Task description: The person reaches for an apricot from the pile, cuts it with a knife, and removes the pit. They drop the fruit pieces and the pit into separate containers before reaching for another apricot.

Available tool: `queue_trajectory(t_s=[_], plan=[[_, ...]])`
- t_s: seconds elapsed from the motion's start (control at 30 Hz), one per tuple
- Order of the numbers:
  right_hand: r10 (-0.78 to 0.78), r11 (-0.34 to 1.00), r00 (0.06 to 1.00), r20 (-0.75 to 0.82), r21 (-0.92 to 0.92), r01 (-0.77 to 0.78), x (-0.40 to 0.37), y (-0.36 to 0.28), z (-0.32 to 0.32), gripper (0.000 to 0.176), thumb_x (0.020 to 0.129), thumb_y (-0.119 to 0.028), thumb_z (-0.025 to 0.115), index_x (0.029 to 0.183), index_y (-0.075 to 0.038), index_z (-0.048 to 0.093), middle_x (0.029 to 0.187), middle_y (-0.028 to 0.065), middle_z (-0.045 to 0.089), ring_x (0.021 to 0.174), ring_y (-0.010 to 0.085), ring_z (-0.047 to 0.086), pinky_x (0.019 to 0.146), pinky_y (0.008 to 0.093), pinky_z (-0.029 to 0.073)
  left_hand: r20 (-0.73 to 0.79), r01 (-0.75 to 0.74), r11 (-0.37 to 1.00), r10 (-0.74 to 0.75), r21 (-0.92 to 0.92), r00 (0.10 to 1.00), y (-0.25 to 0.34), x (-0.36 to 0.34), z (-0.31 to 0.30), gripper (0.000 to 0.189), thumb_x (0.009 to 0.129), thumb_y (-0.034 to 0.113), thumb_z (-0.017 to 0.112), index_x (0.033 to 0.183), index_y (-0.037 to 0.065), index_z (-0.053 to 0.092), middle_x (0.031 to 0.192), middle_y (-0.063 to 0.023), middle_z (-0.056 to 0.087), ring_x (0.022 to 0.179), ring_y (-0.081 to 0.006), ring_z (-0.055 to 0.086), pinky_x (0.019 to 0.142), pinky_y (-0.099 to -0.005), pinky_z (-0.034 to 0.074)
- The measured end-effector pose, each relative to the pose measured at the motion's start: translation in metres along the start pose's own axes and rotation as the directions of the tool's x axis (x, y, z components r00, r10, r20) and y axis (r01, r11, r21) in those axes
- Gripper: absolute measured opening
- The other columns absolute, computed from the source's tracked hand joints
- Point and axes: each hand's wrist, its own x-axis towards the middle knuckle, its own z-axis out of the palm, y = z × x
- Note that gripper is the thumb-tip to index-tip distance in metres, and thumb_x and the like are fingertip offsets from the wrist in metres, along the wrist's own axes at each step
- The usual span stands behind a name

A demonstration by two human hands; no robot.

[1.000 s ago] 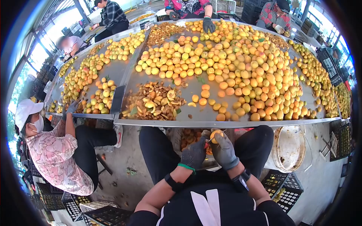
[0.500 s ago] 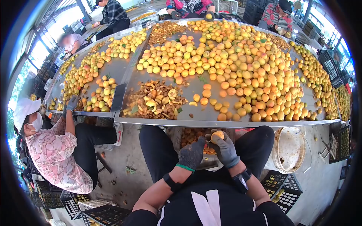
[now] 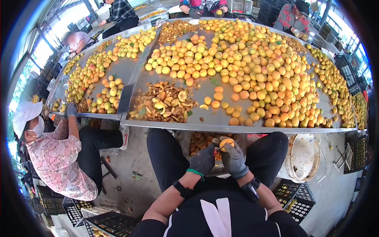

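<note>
Both my hands wear grey gloves and meet above a crate of fruit pieces (image 3: 197, 144) between my knees. My right hand (image 3: 234, 158) pinches an orange-yellow apricot (image 3: 226, 144) whose cut face shows. Closed beside it, my left hand (image 3: 203, 158) has a small red thing at its fingertips; a thin blade-like edge shows by the fruit. I cannot tell clearly which hand holds it. In front of me, whole apricots (image 3: 276, 87) cover much of the metal table (image 3: 221, 128). A heap of split pieces and pits (image 3: 162, 103) lies on its near left part.
At the left sits a co-worker in a white cap (image 3: 59, 158), gloved hands at the table edge. Other people sit along the far side. A white bucket (image 3: 303, 158) stands right of my knee. Black crates (image 3: 294, 199) stand on the floor at both sides.
The apricot in my right hand has turned and now shows a cut face. My left hand has shifted slightly right. The co-worker's hands at left have moved a little.
</note>
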Motion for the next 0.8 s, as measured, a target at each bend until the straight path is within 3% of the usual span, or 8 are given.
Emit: queue_trajectory(t_s=[0.17,0.23,0.33,0.4,0.43,0.5,0.67,0.8], plan=[[0.098,0.995,0.994,-0.05,0.005,-0.098,0.003,-0.006,0.0,0.03,0.097,-0.02,0.049,0.122,-0.004,0.05,0.115,0.0107,0.06,0.108,0.0179,0.055,0.096,0.0325,0.043,-0.06,-0.086,0.982,0.097,0.165,0.993,-0.003,0.002,-0.004,0.036,0.087,0.016,0.05,0.122,0.01,0.05,0.08,-0.0198,0.065,0.07,-0.0368,0.065,0.057,-0.0494,0.05],[0.037,0.944,0.992,-0.117,-0.321,-0.073,0.006,-0.008,-0.007,0.034,0.097,-0.028,0.051,0.122,-0.005,0.051,0.11,0.0052,0.059,0.104,0.0121,0.054,0.091,0.0279,0.044,-0.084,-0.114,0.962,0.139,0.249,0.987,0.005,0.0,-0.01,0.04,0.086,0.015,0.05,0.126,0.008,0.049,0.08,-0.0191,0.065,0.066,-0.035,0.065,0.053,-0.048,0.05],[0.18,0.91,0.959,-0.219,-0.333,-0.247,-0.001,-0.022,-0.001,0.037,0.096,-0.033,0.052,0.122,-0.006,0.051,0.106,0.0007,0.057,0.1,0.0078,0.052,0.087,0.0244,0.044,-0.147,-0.113,0.923,0.178,0.367,0.973,0.018,-0.007,-0.019,0.059,0.082,0.016,0.058,0.139,0.013,0.041,0.079,-0.0174,0.065,0.066,-0.0356,0.065,0.053,-0.047,0.049],[0.171,0.894,0.968,-0.184,-0.385,-0.231,-0.001,-0.022,-0.008,0.036,0.096,-0.033,0.053,0.121,-0.007,0.052,0.106,0.0001,0.056,0.098,0.0074,0.052,0.086,0.0237,0.044,-0.103,-0.101,0.905,0.157,0.412,0.982,0.028,-0.009,-0.03,0.069,0.083,0.018,0.057,0.146,0.015,0.028,0.076,-0.0182,0.065,0.063,-0.036,0.064,0.052,-0.0465,0.05],[0.166,0.875,0.975,-0.146,-0.435,-0.214,-0.001,-0.022,-0.01,0.036,0.096,-0.033,0.053,0.121,-0.007,0.052,0.106,-0.0006,0.055,0.097,0.007,0.051,0.085,0.023,0.044,-0.101,-0.104,0.905,0.159,0.411,0.982,0.032,-0.01,-0.035,0.069,0.083,0.018,0.057,0.146,0.015,0.028,0.076,-0.0182,0.065,0.063,-0.036,0.064,0.052,-0.0464,0.05],[0.206,0.855,0.971,-0.122,-0.46,-0.239,-0.002,-0.023,-0.007,0.036,0.096,-0.032,0.054,0.121,-0.007,0.052,0.106,-0.0007,0.055,0.095,0.0066,0.051,0.085,0.0225,0.044,0.042,-0.106,0.983,0.1,0.15,0.994,0.037,-0.012,-0.042,0.075,0.085,0.017,0.057,0.149,0.02,0.019,0.074,-0.0197,0.065,0.062,-0.0377,0.064,0.055,-0.0481,0.051],[0.33,0.874,0.931,-0.157,-0.321,-0.364,-0.011,-0.035,0.021,0.034,0.095,-0.031,0.056,0.118,-0.006,0.052,0.105,-0.0009,0.054,0.093,0.0066,0.051,0.085,0.0215,0.043,0.064,-0.119,0.989,0.114,0.085,0.991,0.033,-0.014,-0.038,0.076,0.083,0.017,0.058,0.148,0.023,0.019,0.073,-0.0208,0.065,0.065,-0.0376,0.065,0.059,-0.0487,0.051],[0.173,0.912,0.973,-0.151,-0.349,-0.217,-0.015,-0.015,0.008,0.03,0.095,-0.03,0.055,0.116,-0.009,0.053,0.101,-0.0012,0.054,0.091,0.0069,0.052,0.079,0.0205,0.045,0.048,-0.157,0.988,0.156,0.007,0.987,0.022,-0.008,-0.026,0.075,0.08,0.019,0.061,0.146,0.023,0.024,0.074,-0.0212,0.065,0.068,-0.0374,0.065,0.061,-0.0486,0.051]])
